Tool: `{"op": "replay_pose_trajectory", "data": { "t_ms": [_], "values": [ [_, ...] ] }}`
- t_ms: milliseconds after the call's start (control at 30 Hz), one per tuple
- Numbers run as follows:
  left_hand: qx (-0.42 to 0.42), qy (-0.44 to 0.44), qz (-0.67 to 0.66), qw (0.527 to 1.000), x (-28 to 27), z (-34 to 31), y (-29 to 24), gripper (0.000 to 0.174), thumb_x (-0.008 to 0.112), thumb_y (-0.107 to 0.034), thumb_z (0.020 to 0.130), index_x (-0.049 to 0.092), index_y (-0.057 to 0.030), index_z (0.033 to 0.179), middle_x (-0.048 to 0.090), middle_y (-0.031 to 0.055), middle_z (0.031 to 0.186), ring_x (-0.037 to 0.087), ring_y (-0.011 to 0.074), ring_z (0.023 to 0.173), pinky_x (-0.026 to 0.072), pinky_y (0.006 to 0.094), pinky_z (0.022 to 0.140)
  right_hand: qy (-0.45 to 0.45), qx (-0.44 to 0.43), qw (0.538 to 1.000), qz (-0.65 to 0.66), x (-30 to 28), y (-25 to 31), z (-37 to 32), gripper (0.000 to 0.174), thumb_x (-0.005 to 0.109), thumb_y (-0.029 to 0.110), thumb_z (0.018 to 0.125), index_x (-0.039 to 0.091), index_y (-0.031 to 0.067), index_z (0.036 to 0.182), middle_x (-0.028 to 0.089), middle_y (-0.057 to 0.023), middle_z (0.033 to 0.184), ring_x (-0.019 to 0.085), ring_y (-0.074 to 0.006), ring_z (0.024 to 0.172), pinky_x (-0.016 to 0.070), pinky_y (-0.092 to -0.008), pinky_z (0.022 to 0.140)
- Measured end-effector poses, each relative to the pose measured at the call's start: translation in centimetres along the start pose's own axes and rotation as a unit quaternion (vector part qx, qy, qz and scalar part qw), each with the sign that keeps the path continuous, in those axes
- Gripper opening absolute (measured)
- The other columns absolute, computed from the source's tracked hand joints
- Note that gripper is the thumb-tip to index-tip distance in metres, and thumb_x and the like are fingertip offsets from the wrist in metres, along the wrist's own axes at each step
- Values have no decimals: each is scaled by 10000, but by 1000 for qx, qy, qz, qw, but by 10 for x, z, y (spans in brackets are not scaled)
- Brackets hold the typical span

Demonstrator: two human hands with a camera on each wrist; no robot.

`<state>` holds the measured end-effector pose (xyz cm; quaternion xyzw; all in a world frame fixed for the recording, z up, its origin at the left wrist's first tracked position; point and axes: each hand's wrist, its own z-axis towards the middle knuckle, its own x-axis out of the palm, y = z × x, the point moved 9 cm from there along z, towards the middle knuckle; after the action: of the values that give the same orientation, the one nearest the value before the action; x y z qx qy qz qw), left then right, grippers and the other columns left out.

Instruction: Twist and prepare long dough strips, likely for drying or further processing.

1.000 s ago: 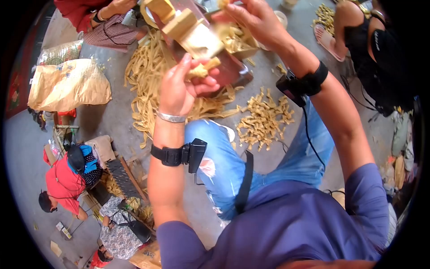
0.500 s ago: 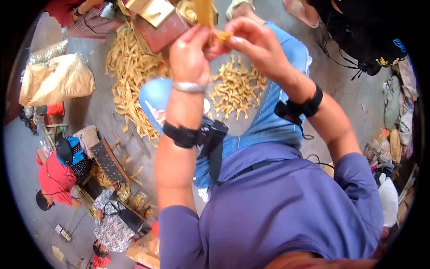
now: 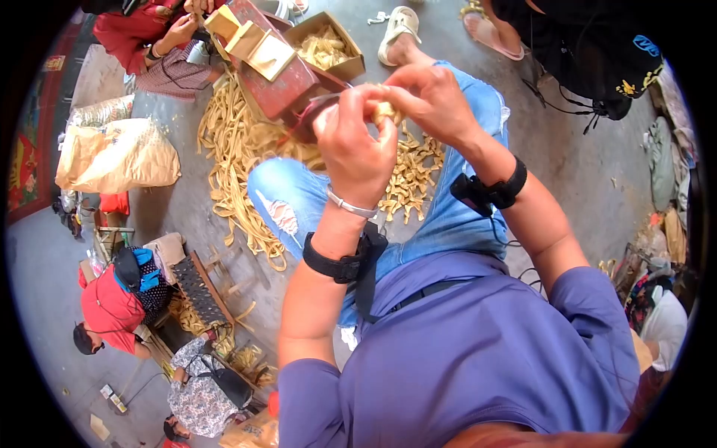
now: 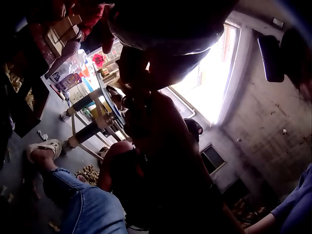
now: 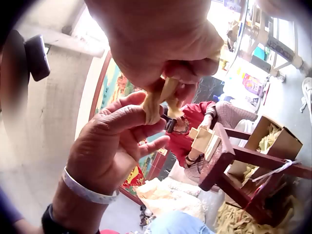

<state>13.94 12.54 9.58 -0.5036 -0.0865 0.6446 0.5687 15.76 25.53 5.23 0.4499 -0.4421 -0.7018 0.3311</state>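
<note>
In the head view my left hand [image 3: 357, 145] and right hand [image 3: 433, 104] meet in front of the knees. Between their fingertips is a small pale yellow knotted strip [image 3: 385, 113]. The right wrist view shows this strip [image 5: 152, 106] folded and looped. There the left thumb and fingers [image 5: 129, 114] pinch its lower part, while the curled right fingers [image 5: 183, 73] grip its upper end. Below the hands, a pile of short yellow knotted pieces [image 3: 409, 175] lies on the floor between the legs. In the left wrist view both hands are dark against the light.
A red wooden bench [image 3: 272, 89] carries a wooden block tool [image 3: 258, 48]. Beside it are a cardboard box [image 3: 351, 67] of yellow pieces and a heap of long yellow strips [image 3: 224, 172]. Other people sit nearby, and a paper sack [image 3: 119, 157] stands at left.
The hands were apart, the left holding a yellow piece by the bench. They came together on the strip and are now a little lower, working it between the fingertips. The head view has shifted.
</note>
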Motion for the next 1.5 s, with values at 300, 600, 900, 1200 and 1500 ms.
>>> {"op": "replay_pose_trajectory", "data": {
  "t_ms": [300,600,900,1200,1500],
  "values": [
    [-114,65,-76,988,2,8,12,179,672,-6,711,552,-41,838,561,53,673,564,171,572,458,298,557,159,87,902,392,18,-15,-22,150,669,150,824,655,11,881,600,21,823,507,-35,687,388,-193,571],
    [-192,19,-166,967,3,-15,35,194,692,6,760,633,8,945,620,82,813,611,130,688,502,262,611,155,195,875,415,36,-34,-34,191,607,107,823,656,16,984,599,27,813,421,-10,603,312,-162,518],
    [-323,35,-355,877,6,-33,65,199,718,14,773,636,22,954,664,66,801,620,96,658,511,203,568,162,186,874,419,40,-30,-37,292,713,142,813,646,-5,1056,618,7,844,545,-35,713,424,-177,599],
    [-355,53,-430,829,-21,-28,87,87,666,-32,832,596,15,850,642,84,745,577,100,574,511,216,537,130,72,967,206,8,-13,-25,128,668,80,841,704,5,938,656,-16,794,586,-58,668,462,-194,581],
    [-208,115,-262,935,-29,-4,84,189,674,-59,839,610,3,1007,663,73,838,638,123,696,542,249,610,131,-49,987,76,21,8,-15,86,684,77,825,702,15,881,623,-17,738,567,-72,647,439,-201,556]
  ]
}}
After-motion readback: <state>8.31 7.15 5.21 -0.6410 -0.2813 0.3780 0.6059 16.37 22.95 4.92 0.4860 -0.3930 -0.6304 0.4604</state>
